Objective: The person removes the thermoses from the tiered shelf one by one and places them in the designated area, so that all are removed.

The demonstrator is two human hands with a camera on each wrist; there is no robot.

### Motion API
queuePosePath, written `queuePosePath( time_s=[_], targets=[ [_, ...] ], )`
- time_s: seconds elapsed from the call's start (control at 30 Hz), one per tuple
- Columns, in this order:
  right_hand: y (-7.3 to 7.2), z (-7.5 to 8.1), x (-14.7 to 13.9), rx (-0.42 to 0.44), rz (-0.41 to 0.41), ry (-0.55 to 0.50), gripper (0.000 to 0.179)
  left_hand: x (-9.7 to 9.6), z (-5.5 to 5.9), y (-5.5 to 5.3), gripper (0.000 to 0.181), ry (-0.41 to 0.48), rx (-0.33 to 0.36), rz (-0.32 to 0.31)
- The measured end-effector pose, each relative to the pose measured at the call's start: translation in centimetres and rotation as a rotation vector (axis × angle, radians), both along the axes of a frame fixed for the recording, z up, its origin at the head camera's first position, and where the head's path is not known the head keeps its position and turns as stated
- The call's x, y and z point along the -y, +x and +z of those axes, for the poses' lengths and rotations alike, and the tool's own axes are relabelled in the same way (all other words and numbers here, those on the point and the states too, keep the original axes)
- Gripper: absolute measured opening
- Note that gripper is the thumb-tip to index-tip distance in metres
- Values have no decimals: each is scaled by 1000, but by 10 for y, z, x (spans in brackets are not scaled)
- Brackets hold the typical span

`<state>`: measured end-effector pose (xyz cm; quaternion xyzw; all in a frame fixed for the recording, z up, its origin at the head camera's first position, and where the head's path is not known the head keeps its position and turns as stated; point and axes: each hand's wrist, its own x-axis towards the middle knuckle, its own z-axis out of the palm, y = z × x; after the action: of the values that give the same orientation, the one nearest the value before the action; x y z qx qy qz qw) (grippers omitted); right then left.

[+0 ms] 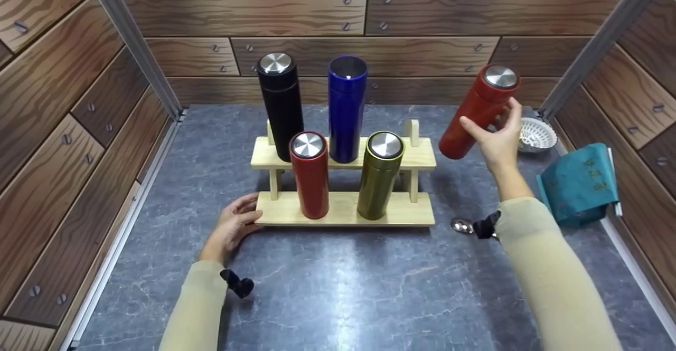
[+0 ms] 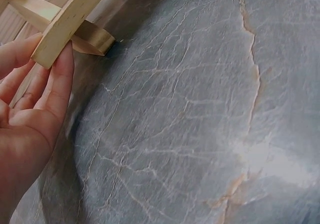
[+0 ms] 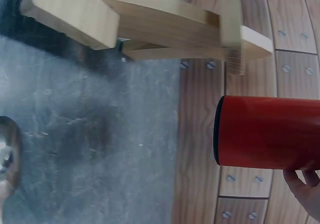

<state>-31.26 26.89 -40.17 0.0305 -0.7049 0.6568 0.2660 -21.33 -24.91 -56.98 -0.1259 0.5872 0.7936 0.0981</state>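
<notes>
A red thermos flask (image 1: 478, 109) with a silver lid is held tilted by my right hand (image 1: 499, 134), off to the right of the two-tier wooden rack (image 1: 412, 211). In the right wrist view the base end of the red flask (image 3: 265, 132) shows beside the rack's end. My left hand (image 1: 236, 221) pinches the left end of the lower shelf; the left wrist view shows thumb and fingers on the shelf end (image 2: 52, 51). On the upper tier stand a black flask (image 1: 282, 108) and a blue one (image 1: 346, 113). Below them are another red flask (image 1: 310, 182) and an olive-green flask (image 1: 380, 182).
A white woven basket (image 1: 537, 135) sits at the back right. Nearer stands a teal bag-like item (image 1: 578, 185). A shiny metal spoon (image 1: 462, 226) lies right of the rack, partly covered by the right wrist's camera strap. Wood-patterned walls (image 1: 296, 10) enclose the grey marbled tabletop (image 1: 338, 287).
</notes>
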Motion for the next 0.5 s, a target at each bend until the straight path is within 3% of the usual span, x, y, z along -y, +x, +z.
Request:
queuePosePath(
  time_s=[0.23, 0.5],
  targets=[
    [5, -5, 10, -16, -32, -12, 73, 0, 0, 0, 61, -8, -4, 9],
    [-1, -30, 10, 10, -64, -2, 76, 0, 1, 2, 61, -16, -27, -2]
  ],
)
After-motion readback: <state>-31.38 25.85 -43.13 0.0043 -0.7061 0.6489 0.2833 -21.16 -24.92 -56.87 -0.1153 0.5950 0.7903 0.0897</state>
